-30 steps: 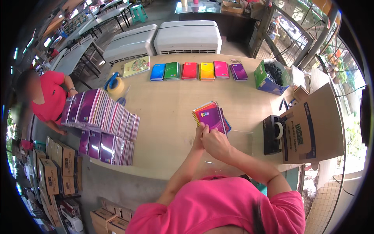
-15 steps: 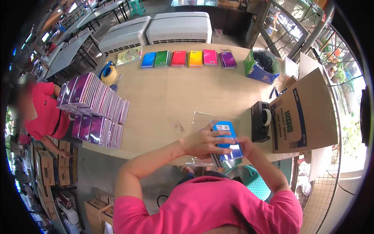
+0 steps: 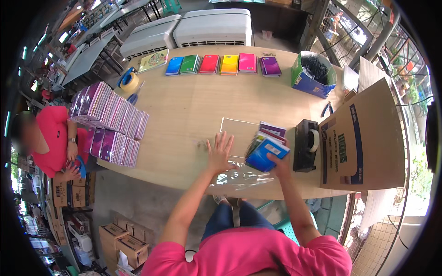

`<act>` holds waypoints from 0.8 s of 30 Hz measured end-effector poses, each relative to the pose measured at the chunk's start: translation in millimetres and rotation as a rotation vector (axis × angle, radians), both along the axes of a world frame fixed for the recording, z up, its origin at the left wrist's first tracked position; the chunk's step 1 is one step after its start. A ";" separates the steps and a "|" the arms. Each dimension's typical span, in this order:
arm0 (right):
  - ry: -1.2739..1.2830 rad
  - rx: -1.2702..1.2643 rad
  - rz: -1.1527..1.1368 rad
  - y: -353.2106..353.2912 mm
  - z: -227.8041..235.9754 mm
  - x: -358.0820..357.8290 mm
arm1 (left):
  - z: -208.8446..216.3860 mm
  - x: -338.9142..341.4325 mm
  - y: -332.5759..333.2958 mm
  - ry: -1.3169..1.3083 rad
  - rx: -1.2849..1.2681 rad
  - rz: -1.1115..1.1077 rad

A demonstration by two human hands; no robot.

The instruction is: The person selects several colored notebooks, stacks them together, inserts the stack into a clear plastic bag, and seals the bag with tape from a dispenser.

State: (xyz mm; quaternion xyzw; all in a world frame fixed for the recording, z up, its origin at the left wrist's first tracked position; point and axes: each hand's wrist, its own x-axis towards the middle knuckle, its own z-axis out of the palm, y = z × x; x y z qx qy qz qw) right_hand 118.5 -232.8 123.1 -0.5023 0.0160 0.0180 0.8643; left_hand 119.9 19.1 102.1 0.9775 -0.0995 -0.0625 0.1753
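My right hand (image 3: 282, 165) grips a small stack of spiral notebooks (image 3: 266, 152), thumb on top. A blue cover lies uppermost, and purple and dark red edges fan out beneath it. The stack is over the right part of a clear plastic sheet or bag (image 3: 230, 180) near the table's front edge. My left hand (image 3: 221, 154) is spread flat with fingers apart on the left part of that plastic, holding nothing. Just right of the notebooks stands a black tape dispenser (image 3: 304, 154).
Several coloured notebook piles (image 3: 209, 64) line the table's back edge. Shrink-wrapped purple notebooks (image 3: 108, 110) are stacked at left, near tape rolls (image 3: 130, 83). At right are a brown carton (image 3: 363, 142), pliers (image 3: 327, 108) and an open box (image 3: 305, 86) of black strands. A co-worker (image 3: 60, 138) stands left.
My left hand has come off the notebooks and now lies spread on the plastic. The right hand has tilted the stack and moved it slightly farther over the table. The co-worker's hands have come together.
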 end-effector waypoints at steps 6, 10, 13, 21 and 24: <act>-0.302 -0.295 0.152 20.0 -30.5 29.5 | 9.4 29.9 -25.5 -0.094 -0.986 -0.074; -0.323 -0.264 0.103 46.1 -31.9 28.1 | -25.7 37.8 -34.3 0.067 -1.408 0.039; -0.344 -0.298 0.035 55.4 -38.5 24.3 | -31.3 33.1 -40.3 0.016 -1.533 0.028; -0.429 -0.479 -0.055 51.6 -53.6 19.5 | -43.2 21.6 -37.6 -0.188 -1.299 -0.009; -0.427 -0.430 -0.070 57.6 -56.4 11.5 | -48.4 22.7 -42.2 -0.240 -1.265 0.016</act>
